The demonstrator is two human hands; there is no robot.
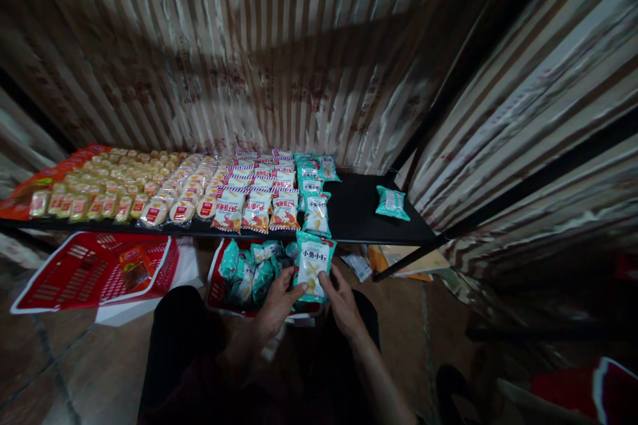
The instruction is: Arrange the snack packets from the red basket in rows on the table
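Note:
A teal and white snack bag (pixel 313 267) is held upright between my two hands, just in front of the black shelf (pixel 353 216). My left hand (pixel 280 297) grips its lower left edge, and my right hand (pixel 341 295) has its lower right side, thumb on the front. Behind it on the shelf lies a short column of matching teal bags (pixel 316 214), beside rows of white and orange snack bags (pixel 256 209). One more teal bag (pixel 392 203) lies apart on the right of the shelf. Below my hands, a red basket (pixel 215 285) holds several teal bags (pixel 244 277).
Round wrapped cakes (pixel 182 209) and small yellow packets (pixel 80 206) fill the shelf's left part. A red basket (pixel 94 272) with an orange packet (pixel 136 267) is tilted at the left. Black frame bars and striped curtains (pixel 299 60) surround the shelf. Packages lie on the floor beneath it.

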